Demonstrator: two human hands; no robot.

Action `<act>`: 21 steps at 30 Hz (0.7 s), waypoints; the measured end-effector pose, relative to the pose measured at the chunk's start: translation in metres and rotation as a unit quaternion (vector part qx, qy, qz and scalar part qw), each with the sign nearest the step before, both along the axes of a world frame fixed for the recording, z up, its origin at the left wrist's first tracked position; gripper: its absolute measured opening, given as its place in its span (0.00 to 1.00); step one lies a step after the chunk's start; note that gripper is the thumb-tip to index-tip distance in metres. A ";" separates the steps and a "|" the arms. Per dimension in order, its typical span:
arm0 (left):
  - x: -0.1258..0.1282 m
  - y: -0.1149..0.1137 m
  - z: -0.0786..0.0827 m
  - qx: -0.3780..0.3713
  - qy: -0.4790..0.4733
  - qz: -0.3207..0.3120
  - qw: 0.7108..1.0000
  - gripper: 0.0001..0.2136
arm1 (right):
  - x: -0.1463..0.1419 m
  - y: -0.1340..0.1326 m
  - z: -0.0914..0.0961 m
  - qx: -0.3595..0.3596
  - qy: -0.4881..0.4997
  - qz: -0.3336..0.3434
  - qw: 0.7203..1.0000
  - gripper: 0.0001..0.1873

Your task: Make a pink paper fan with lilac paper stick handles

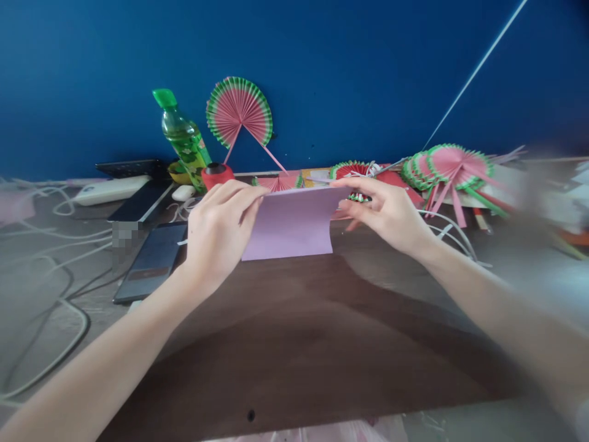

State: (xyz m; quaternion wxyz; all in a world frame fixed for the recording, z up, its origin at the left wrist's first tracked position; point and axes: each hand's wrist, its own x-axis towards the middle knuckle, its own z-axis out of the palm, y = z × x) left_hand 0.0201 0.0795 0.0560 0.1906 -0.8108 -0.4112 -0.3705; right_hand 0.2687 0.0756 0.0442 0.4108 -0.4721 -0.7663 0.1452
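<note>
At frame centre I hold a pink paper sheet (289, 224) above the worktop (294, 344), left hand (218, 230) and right hand (391, 212) pinching its upper corners.

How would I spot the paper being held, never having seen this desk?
Look at the brown desk below the blue wall. Above its middle, the left hand and right hand hold a pale lilac sheet by its upper corners. Unlike the pleated pink-and-green fans behind, it is plain and unpleated.
</note>
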 end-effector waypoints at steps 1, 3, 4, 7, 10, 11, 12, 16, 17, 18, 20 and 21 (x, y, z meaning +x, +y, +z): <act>-0.001 0.000 0.001 0.014 -0.001 -0.001 1.000 0.11 | 0.000 0.001 -0.002 0.025 -0.002 0.009 1.000 0.18; -0.002 0.001 0.003 0.064 0.009 -0.007 0.998 0.10 | 0.000 0.003 -0.004 0.096 -0.023 0.000 0.995 0.17; -0.003 0.002 0.004 0.089 0.022 -0.011 0.996 0.10 | 0.001 0.004 -0.005 0.128 -0.038 -0.014 0.991 0.16; -0.006 0.007 0.003 0.159 0.056 -0.030 0.985 0.08 | 0.001 0.004 -0.008 0.186 -0.075 -0.057 0.978 0.17; -0.008 0.016 -0.009 0.187 0.072 -0.055 0.978 0.08 | 0.003 0.009 -0.014 0.203 -0.104 -0.063 0.972 0.18; -0.008 0.018 -0.016 0.143 0.105 -0.042 0.983 0.09 | 0.004 0.011 -0.017 0.198 -0.122 -0.060 0.971 0.17; -0.008 0.020 -0.022 0.122 0.122 -0.035 0.984 0.09 | 0.005 0.013 -0.019 0.184 -0.150 -0.056 0.970 0.16; -0.003 0.022 -0.045 0.021 0.291 -0.063 0.954 0.11 | 0.007 0.018 -0.028 0.081 -0.332 -0.027 0.939 0.09; -0.002 0.022 -0.049 -0.006 0.328 -0.074 0.942 0.11 | 0.007 0.018 -0.029 0.052 -0.371 -0.008 0.927 0.08; 0.000 0.021 -0.051 -0.027 0.350 -0.080 0.933 0.11 | 0.007 0.018 -0.030 0.027 -0.394 0.016 0.918 0.08; 0.003 0.019 -0.052 -0.056 0.362 -0.079 0.927 0.11 | 0.004 0.017 -0.034 -0.009 -0.398 0.071 0.915 0.08; 0.004 0.019 -0.052 -0.059 0.360 -0.078 0.928 0.10 | 0.003 0.017 -0.035 -0.017 -0.385 0.092 0.918 0.09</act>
